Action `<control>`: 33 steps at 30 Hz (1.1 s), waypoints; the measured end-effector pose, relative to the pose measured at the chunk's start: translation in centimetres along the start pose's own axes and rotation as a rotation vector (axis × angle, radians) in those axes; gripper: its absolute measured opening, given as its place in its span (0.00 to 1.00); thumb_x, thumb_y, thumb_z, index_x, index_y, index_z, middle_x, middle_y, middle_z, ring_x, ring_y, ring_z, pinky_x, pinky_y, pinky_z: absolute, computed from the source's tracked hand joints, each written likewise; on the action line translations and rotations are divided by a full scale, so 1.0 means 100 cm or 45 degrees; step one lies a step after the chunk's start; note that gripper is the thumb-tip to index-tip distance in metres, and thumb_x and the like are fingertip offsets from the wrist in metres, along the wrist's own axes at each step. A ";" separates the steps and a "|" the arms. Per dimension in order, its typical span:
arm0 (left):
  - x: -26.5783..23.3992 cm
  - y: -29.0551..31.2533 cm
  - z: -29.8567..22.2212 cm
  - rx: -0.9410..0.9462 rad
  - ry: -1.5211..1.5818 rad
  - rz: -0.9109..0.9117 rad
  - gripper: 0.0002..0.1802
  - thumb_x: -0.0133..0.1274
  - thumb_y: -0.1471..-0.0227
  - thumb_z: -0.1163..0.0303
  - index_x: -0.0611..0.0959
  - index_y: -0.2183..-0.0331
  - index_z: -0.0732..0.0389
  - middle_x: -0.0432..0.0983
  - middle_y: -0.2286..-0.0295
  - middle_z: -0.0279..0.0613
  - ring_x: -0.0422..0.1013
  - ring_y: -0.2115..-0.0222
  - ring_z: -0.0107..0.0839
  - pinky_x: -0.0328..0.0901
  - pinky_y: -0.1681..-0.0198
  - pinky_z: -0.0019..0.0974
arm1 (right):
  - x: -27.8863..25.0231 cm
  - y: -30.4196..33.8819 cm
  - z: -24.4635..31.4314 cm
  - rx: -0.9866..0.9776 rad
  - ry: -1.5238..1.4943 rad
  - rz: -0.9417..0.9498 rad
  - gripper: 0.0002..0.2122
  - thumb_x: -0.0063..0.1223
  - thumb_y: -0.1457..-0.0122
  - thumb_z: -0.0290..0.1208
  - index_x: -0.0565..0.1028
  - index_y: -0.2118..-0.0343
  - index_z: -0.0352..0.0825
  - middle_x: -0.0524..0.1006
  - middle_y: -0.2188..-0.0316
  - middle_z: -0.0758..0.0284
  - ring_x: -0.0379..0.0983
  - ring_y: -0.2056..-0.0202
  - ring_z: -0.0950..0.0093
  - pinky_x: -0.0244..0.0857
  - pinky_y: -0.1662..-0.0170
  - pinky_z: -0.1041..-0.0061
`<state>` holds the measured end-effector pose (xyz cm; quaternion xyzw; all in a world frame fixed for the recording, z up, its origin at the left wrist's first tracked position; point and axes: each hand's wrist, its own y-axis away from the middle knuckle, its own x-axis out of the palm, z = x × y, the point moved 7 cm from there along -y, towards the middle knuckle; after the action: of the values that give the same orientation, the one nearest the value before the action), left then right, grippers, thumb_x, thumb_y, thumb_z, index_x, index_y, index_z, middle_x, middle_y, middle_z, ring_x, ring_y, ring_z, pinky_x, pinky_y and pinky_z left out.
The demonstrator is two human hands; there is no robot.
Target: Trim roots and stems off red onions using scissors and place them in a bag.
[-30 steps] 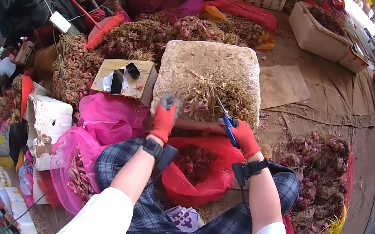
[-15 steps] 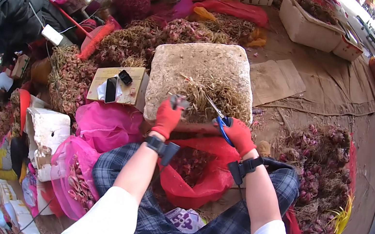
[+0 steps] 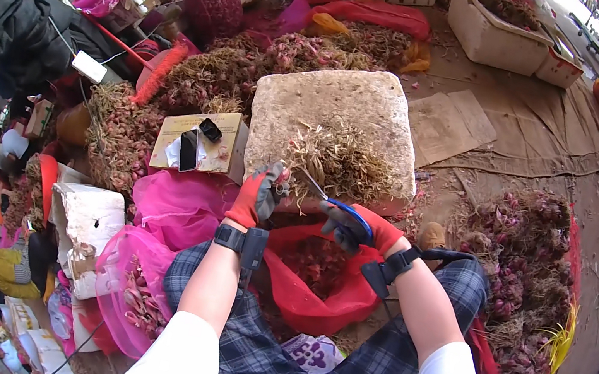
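Observation:
My left hand (image 3: 257, 194), in a red and grey glove, is closed around a small pinkish shallot (image 3: 285, 175) at the near left edge of a white foam block (image 3: 330, 94). Fingers of my right hand (image 3: 369, 231), gloved alike, are wrapped round the blue handles of a pair of scissors (image 3: 313, 184). The blades point up and left toward the shallot. On the block lies a heap of dry, straw-coloured trimmings (image 3: 343, 161). Below both hands, between my knees, a red mesh bag (image 3: 323, 312) gapes, with reddish shallots inside.
Left of the block stands a carton (image 3: 224, 142) bearing a phone (image 3: 188, 150). Pink mesh bags (image 3: 175, 206) and a foam box (image 3: 88, 212) lie further left. Shallot heaps (image 3: 509, 275) spread along the right and behind. Another person (image 3: 13, 263) sits at far left.
Both hands have drawn back slightly toward me. My right hand has turned and moved left, bringing the scissors lower and nearer the left hand. The whole view has shifted a little.

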<state>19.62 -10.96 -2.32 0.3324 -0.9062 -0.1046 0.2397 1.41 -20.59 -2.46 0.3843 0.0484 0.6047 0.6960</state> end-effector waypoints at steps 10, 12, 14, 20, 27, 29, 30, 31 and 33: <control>-0.017 0.011 0.006 -0.144 -0.215 0.015 0.13 0.45 0.44 0.58 0.75 0.66 0.57 0.70 0.73 0.32 0.66 0.77 0.24 0.64 0.72 0.27 | -0.012 -0.038 0.022 -0.184 0.247 -0.365 0.27 0.55 0.55 0.59 0.72 0.85 0.32 0.68 0.90 0.71 0.61 0.91 0.80 0.51 0.89 0.80; -0.010 0.025 0.003 -0.181 0.056 0.148 0.11 0.46 0.44 0.61 0.75 0.66 0.58 0.70 0.72 0.33 0.66 0.76 0.24 0.64 0.71 0.26 | -0.024 -0.043 0.021 -0.271 0.357 -0.422 0.28 0.56 0.55 0.59 0.72 0.87 0.31 0.68 0.90 0.70 0.64 0.89 0.79 0.53 0.86 0.78; -0.017 0.036 0.009 -0.126 0.194 0.088 0.09 0.45 0.44 0.64 0.74 0.65 0.59 0.71 0.69 0.35 0.68 0.72 0.25 0.65 0.69 0.25 | -0.029 -0.031 0.035 -0.491 1.002 -0.658 0.28 0.56 0.56 0.59 0.73 0.87 0.32 0.68 0.90 0.71 0.65 0.86 0.80 0.55 0.82 0.77; 0.027 0.113 0.022 -0.263 0.306 0.225 0.11 0.48 0.45 0.68 0.73 0.59 0.57 0.73 0.63 0.35 0.71 0.64 0.29 0.68 0.63 0.27 | 0.018 0.042 0.015 -0.188 0.588 -0.189 0.17 0.56 0.51 0.49 0.77 0.79 0.38 0.69 0.85 0.78 0.63 0.85 0.86 0.50 0.83 0.83; 0.066 0.151 0.087 -0.010 0.149 0.341 0.12 0.49 0.48 0.76 0.74 0.59 0.61 0.73 0.63 0.34 0.69 0.63 0.22 0.64 0.57 0.25 | 0.052 0.077 -0.048 -0.362 -0.279 -0.191 0.09 0.51 0.46 0.31 0.73 0.64 0.33 0.74 0.75 0.71 0.68 0.79 0.84 0.61 0.77 0.86; 0.077 0.164 0.080 0.162 -0.078 0.177 0.15 0.49 0.54 0.84 0.74 0.60 0.65 0.73 0.63 0.37 0.68 0.61 0.21 0.63 0.54 0.26 | 0.046 0.075 -0.070 -0.396 -0.381 -0.149 0.10 0.50 0.46 0.29 0.72 0.63 0.32 0.74 0.73 0.69 0.69 0.77 0.82 0.63 0.75 0.84; 0.082 0.171 0.079 0.160 -0.070 0.170 0.15 0.49 0.54 0.84 0.74 0.60 0.65 0.73 0.63 0.37 0.68 0.61 0.21 0.63 0.54 0.26 | 0.047 0.074 -0.076 -0.432 -0.489 -0.088 0.10 0.49 0.47 0.27 0.71 0.61 0.31 0.75 0.72 0.67 0.71 0.75 0.80 0.64 0.72 0.82; 0.086 0.176 0.075 0.224 -0.119 0.159 0.16 0.50 0.56 0.85 0.74 0.61 0.66 0.73 0.63 0.37 0.68 0.61 0.21 0.63 0.54 0.27 | 0.049 0.074 -0.075 -0.547 -0.508 -0.004 0.11 0.47 0.47 0.25 0.70 0.61 0.30 0.75 0.69 0.65 0.73 0.70 0.76 0.66 0.67 0.80; 0.087 0.187 0.065 0.290 -0.165 0.125 0.17 0.51 0.57 0.85 0.74 0.61 0.66 0.72 0.63 0.37 0.68 0.61 0.21 0.63 0.54 0.27 | 0.045 0.074 -0.085 -0.569 -0.522 -0.004 0.11 0.47 0.48 0.25 0.70 0.61 0.30 0.75 0.68 0.65 0.73 0.68 0.75 0.66 0.66 0.79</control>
<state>0.25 -2.28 1.73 0.3053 -0.9409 -0.0106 0.1464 -7.90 -12.82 -2.18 0.3356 -0.2269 0.5090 0.7595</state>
